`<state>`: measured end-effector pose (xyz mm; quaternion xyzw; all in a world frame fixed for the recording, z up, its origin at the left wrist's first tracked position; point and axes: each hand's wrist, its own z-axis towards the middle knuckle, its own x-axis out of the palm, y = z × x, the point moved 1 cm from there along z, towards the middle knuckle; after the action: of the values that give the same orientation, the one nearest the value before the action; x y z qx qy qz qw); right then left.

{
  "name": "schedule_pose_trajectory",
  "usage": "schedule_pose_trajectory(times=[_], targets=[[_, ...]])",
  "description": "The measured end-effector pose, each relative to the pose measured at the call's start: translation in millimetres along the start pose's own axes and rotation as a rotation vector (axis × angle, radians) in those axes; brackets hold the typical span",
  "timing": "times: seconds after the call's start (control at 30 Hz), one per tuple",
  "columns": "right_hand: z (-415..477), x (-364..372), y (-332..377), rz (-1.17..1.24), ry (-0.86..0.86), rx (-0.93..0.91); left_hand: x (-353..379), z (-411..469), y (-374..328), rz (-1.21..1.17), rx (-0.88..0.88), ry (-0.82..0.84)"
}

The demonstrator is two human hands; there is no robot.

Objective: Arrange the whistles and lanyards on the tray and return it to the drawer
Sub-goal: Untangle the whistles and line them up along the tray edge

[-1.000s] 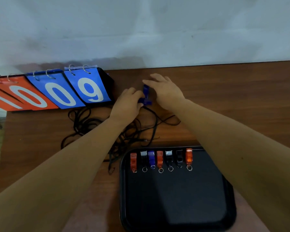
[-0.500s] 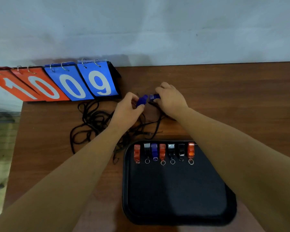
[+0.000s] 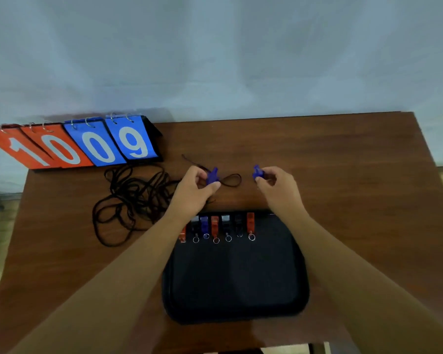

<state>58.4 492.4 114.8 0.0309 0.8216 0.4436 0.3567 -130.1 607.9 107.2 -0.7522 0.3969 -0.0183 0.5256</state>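
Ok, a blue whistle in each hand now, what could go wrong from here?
1. The black cord loop beside the blue whistle in the left hand may trail to the lanyard tangle and drag it.
2. The whistle row lies under the left wrist; lowering could scatter it.

The left forearm hides the tray's far-left corner and part of the leftmost orange whistle; the flip scoreboard runs off the left edge.

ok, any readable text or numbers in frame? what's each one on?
"10": white digits on the orange scoreboard cards.
"09": white digits on the blue scoreboard cards.
No lettering readable on the whistles or the tray.
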Motion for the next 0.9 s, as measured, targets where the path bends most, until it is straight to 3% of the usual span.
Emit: schedule_pose_trajectory(times=[0.4, 0.9], targets=[[-69, 5, -94, -0.193, 0.032, 0.190, 37, -42, -18, -0.005, -0.018, 0.065], [-50, 34, -102, -0.189, 0.028, 0.210, 39, -40, 5, 0.034, -0.039, 0.041]])
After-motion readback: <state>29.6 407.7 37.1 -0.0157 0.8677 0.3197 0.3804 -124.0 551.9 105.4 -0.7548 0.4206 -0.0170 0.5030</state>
